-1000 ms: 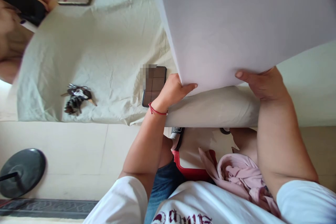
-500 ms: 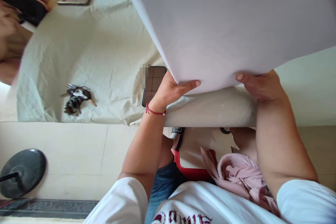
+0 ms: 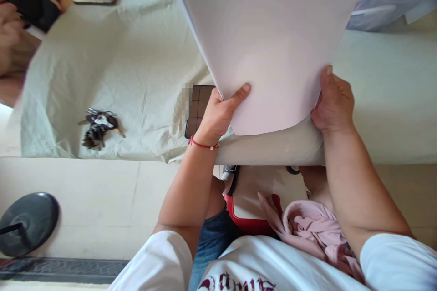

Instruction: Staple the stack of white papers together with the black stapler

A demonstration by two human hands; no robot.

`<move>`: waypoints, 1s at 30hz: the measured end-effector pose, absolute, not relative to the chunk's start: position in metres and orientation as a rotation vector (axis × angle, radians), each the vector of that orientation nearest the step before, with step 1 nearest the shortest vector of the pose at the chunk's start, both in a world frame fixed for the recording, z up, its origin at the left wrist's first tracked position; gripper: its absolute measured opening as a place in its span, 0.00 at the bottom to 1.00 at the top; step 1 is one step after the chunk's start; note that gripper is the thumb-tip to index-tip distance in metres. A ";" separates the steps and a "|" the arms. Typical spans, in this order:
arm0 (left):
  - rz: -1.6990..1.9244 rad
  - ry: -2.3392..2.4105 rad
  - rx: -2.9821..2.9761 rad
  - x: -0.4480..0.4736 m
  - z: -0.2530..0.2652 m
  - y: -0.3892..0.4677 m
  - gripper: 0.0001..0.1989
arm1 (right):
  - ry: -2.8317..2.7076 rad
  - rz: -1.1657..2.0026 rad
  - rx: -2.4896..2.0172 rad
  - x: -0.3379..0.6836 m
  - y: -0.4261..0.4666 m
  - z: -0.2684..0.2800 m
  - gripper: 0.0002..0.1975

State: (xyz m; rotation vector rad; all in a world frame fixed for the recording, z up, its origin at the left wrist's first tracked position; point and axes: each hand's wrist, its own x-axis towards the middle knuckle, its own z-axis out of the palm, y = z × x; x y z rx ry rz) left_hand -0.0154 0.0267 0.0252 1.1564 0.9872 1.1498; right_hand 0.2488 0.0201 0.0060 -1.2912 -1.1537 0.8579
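The white sheet (image 3: 273,32) slants up over the tabletop (image 3: 143,68), its near end just right of the dark phone (image 3: 202,111). The left hand (image 3: 218,111), beside that phone, grasps the sheet's left edge, thumb across its face, probably to steady the corner. Well right of the phone, the right hand (image 3: 336,102) has its grip on the opposite edge, thumb pointing along it; this spacing seems meant to square the sides. The keys (image 3: 101,128) lie well left of the phone, apparently set down out of the way.
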 end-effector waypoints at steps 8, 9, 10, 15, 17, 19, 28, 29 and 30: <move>0.956 1.136 0.909 -0.029 0.009 0.036 0.29 | -0.978 1.309 -1.510 0.271 0.021 0.002 0.29; 0.938 1.155 0.889 -0.029 0.007 0.036 0.29 | -0.977 1.315 -1.533 0.275 0.021 0.001 0.29; 0.927 1.169 0.875 -0.030 0.005 0.036 0.29 | -0.988 1.309 -1.538 0.279 0.021 0.000 0.28; 0.904 1.184 0.868 -0.026 0.005 0.034 0.29 | -1.111 1.290 -1.469 0.289 0.021 -0.006 0.22; 0.913 1.190 0.877 -0.025 0.006 0.033 0.29 | -1.118 1.277 -1.460 0.290 0.021 -0.007 0.22; 0.933 1.187 0.892 -0.024 0.007 0.033 0.29 | -1.126 1.262 -1.457 0.290 0.020 -0.006 0.22; 0.984 1.113 0.939 -0.021 0.013 0.030 0.31 | -1.168 1.237 -1.479 0.293 0.013 -0.002 0.24; 0.991 1.113 0.935 -0.021 0.012 0.031 0.30 | -1.173 1.230 -1.481 0.291 0.012 -0.003 0.25; 0.992 1.115 0.927 -0.021 0.011 0.031 0.30 | -1.173 1.217 -1.486 0.288 0.012 -0.004 0.25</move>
